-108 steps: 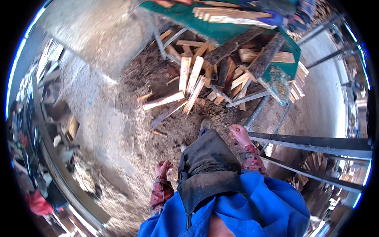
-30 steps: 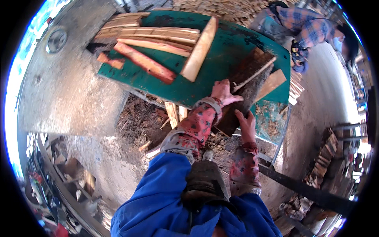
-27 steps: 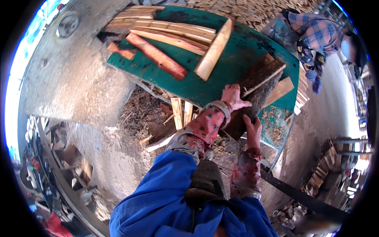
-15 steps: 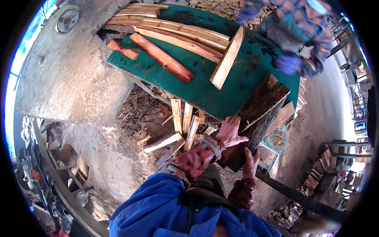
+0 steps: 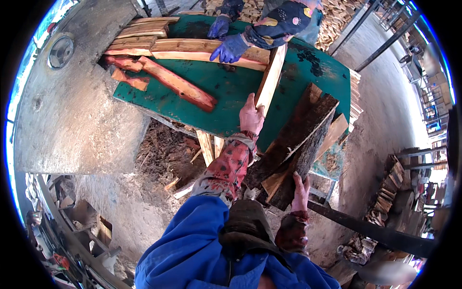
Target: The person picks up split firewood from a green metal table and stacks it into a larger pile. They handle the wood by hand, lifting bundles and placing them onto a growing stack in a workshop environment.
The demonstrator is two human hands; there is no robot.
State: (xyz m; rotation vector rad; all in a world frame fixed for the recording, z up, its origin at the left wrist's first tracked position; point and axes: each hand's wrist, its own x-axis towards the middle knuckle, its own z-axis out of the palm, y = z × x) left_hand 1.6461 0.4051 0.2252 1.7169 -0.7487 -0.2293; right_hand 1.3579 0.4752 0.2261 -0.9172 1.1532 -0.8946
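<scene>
My left hand (image 5: 251, 115) is closed round the near end of a pale plank (image 5: 272, 79), which stands on edge on a green tabletop (image 5: 226, 115). Lower right, my right hand (image 5: 301, 191) grips the near end of a dark bark-covered slab (image 5: 308, 153), with its thumb and fingers at the edge. Another rough dark slab (image 5: 288, 139) lies against it, on the left. A co-worker's purple-gloved hand (image 5: 230, 49) reaches over the long boards (image 5: 202, 47) at the back; their other gloved hand (image 5: 219, 27) is behind it.
Reddish wood pieces (image 5: 180, 84) lie on the table's left part. A large grey worn panel (image 5: 82, 111) with a round fitting (image 5: 61, 51) adjoins it. Bark debris (image 5: 168, 149) and offcuts lie below the front edge. A dark beam (image 5: 370, 231) runs at lower right, near stacked wood (image 5: 387, 192).
My left hand has left the dark slabs and moved up to the pale plank. The co-worker has come left, hands now over the boards. My right hand stays at the slab.
</scene>
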